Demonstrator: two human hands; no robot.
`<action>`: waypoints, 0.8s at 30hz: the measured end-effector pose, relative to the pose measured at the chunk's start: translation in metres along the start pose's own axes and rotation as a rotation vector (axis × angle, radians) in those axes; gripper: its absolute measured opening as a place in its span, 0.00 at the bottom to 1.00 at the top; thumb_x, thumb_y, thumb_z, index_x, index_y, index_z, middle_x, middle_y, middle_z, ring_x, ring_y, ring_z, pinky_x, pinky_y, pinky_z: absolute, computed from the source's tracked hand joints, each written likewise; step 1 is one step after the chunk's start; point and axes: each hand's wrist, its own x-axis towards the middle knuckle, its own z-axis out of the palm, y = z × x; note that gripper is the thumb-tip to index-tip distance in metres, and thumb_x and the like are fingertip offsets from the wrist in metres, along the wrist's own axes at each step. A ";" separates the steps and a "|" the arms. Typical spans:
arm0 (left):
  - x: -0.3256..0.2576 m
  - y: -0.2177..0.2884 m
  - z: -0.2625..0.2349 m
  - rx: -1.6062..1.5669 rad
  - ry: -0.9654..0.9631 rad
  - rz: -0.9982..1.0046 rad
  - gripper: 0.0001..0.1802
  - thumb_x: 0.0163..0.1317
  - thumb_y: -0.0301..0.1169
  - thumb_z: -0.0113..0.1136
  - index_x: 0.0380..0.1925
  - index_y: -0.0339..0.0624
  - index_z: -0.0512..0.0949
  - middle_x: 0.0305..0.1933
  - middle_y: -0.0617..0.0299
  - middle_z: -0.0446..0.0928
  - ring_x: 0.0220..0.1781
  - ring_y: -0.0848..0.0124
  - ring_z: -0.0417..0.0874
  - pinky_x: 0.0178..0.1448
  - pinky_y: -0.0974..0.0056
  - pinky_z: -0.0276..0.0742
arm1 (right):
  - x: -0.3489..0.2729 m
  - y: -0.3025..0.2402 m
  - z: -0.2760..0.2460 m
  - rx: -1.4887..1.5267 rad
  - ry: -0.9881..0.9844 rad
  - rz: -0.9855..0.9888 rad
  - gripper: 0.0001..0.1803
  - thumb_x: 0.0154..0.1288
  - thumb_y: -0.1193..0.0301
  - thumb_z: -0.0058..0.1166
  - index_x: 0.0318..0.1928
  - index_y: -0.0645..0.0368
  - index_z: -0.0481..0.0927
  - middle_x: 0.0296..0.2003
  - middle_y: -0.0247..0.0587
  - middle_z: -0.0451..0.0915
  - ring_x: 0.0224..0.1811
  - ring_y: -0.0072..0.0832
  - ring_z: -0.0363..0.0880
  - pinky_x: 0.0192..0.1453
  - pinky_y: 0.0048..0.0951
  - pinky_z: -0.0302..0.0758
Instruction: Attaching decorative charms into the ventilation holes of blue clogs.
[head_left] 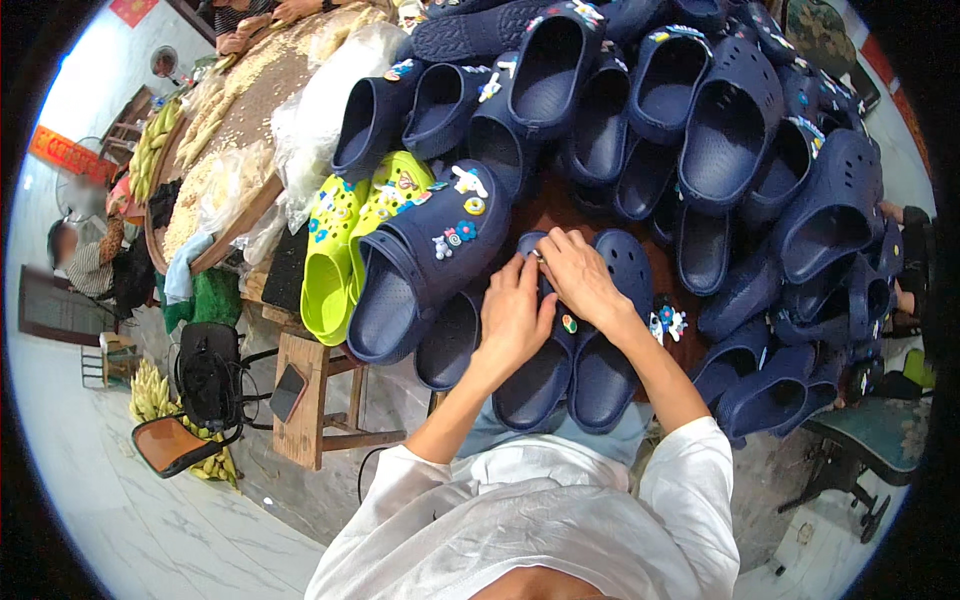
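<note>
A pair of navy clogs stands before me at the table's near edge: the left clog [535, 385] and the right clog [605, 370]. My left hand [515, 315] is closed around the left clog's toe end. Over the same toe, the fingers of my right hand [580, 275] are bent and pressed together; what is between them is hidden. A small round charm [569, 323] shows on that clog beside my left thumb. Several colourful charms [668, 322] lie to the right of the pair. Nearby at left sits a larger navy clog [430, 260] decorated with charms.
Navy clogs [730, 120] are piled along the back and right. Lime-green clogs [335, 250] stand at left, near a clear plastic bag [340, 110]. A wooden stool [300, 400] holding a phone [289, 391] and a black chair [210, 370] stand at lower left. Other people sit farther off.
</note>
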 end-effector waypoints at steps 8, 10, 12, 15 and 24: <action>-0.008 0.005 0.020 0.003 0.207 -0.036 0.25 0.55 0.26 0.59 0.55 0.31 0.73 0.48 0.44 0.73 0.51 0.47 0.73 0.56 0.49 0.72 | 0.011 0.002 0.002 0.049 0.042 0.096 0.16 0.60 0.69 0.62 0.43 0.62 0.71 0.41 0.50 0.71 0.43 0.51 0.73 0.46 0.48 0.74; -0.009 0.005 0.019 -0.002 0.165 -0.046 0.23 0.54 0.25 0.60 0.52 0.32 0.74 0.45 0.45 0.72 0.48 0.48 0.72 0.54 0.49 0.71 | 0.010 0.012 0.008 0.080 0.035 0.095 0.15 0.63 0.66 0.62 0.41 0.62 0.71 0.39 0.50 0.71 0.42 0.50 0.73 0.46 0.48 0.73; -0.009 0.006 0.017 0.003 0.154 -0.056 0.22 0.52 0.25 0.61 0.50 0.33 0.75 0.42 0.46 0.71 0.46 0.49 0.72 0.52 0.50 0.71 | 0.009 0.020 0.011 0.144 -0.011 0.114 0.17 0.62 0.65 0.63 0.41 0.64 0.72 0.40 0.53 0.73 0.43 0.52 0.75 0.44 0.49 0.75; -0.007 0.006 0.019 0.003 0.165 -0.037 0.22 0.51 0.24 0.62 0.49 0.33 0.75 0.42 0.47 0.71 0.46 0.49 0.72 0.52 0.50 0.70 | 0.008 0.025 0.017 0.147 0.019 0.104 0.17 0.64 0.64 0.63 0.40 0.64 0.72 0.36 0.53 0.75 0.40 0.52 0.77 0.41 0.49 0.74; -0.004 -0.001 0.021 -0.003 0.161 -0.056 0.23 0.52 0.26 0.62 0.50 0.31 0.74 0.47 0.45 0.70 0.52 0.48 0.71 0.56 0.48 0.70 | 0.008 0.035 0.009 0.423 0.072 0.409 0.17 0.63 0.59 0.63 0.34 0.60 0.76 0.29 0.48 0.80 0.32 0.43 0.81 0.37 0.43 0.75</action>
